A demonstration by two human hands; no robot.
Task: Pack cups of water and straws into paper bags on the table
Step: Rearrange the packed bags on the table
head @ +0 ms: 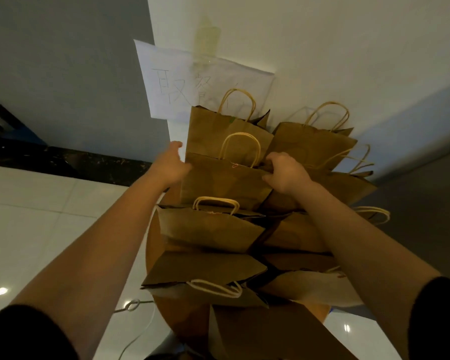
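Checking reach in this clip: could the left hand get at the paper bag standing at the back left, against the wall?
Probably yes. The left hand is open beside that back-left bag, with nothing between them; the right hand grips the bag in front.

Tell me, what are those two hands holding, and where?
Both hold one brown paper bag: right hand grips its top right corner, left hand presses its left edge.

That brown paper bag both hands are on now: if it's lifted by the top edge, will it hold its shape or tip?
The brown paper bag looks thin and creased, so it would likely flex where the right hand grips its top edge. It stands tall and narrow, so it may tip if pushed by the left hand. Its contents and weight cannot be seen.
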